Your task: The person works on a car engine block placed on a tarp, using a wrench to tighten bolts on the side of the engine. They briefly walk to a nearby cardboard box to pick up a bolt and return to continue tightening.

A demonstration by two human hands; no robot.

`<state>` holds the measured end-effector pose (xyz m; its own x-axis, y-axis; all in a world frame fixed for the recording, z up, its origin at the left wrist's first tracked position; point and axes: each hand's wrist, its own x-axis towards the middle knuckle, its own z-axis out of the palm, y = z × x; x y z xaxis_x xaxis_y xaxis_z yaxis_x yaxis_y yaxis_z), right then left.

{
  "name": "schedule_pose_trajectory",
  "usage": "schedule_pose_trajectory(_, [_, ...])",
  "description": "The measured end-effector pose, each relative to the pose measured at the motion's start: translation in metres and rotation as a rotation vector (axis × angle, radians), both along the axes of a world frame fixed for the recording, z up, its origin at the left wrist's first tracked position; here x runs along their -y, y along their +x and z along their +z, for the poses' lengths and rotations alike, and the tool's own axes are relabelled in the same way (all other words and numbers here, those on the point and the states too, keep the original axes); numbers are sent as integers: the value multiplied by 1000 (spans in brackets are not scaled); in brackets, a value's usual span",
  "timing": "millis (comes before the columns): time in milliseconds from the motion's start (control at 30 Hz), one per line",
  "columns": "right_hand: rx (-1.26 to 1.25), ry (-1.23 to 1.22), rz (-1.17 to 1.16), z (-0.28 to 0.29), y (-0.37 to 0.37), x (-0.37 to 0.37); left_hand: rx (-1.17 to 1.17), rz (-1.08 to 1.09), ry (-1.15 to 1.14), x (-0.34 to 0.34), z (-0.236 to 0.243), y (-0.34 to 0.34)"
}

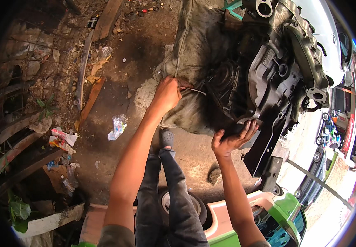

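A large metal engine [264,78], dark with grease, takes up the upper right, with a round pulley [223,76] on its left side. My left hand [167,94] is closed around a slim hand tool; its thin metal shaft [197,90] points right, toward the pulley, and my fingers hide most of the handle. The tool's exact kind is not clear. My right hand [233,142] grips the engine's near lower edge, thumb to the left and fingers laid over the dark metal. Beneath the engine and my left hand spreads a stained grey-brown sheet [190,113].
A black metal bracket [260,158] juts from the engine's near side. Wooden planks [90,103], a crumpled plastic wrapper [118,126] and rubble lie left. Near my legs are a wheel [200,206] and a green-and-pink vehicle body panel [219,214]. A white car [320,24] stands beyond the engine.
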<state>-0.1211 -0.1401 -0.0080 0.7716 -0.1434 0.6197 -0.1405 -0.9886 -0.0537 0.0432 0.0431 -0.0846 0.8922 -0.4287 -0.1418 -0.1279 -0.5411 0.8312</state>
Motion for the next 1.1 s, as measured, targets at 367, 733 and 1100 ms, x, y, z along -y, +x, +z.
schedule_pose_trajectory(367, [7,8,12,0,0,0,-207,160,-238,17,16,-13])
schedule_pose_trajectory(733, [5,5,4,-2,0,0,-525,54,-277,13,23,9])
schedule_pose_trajectory(1100, [3,30,-3,-4,-3,1,-245,0,171,39,120,-58])
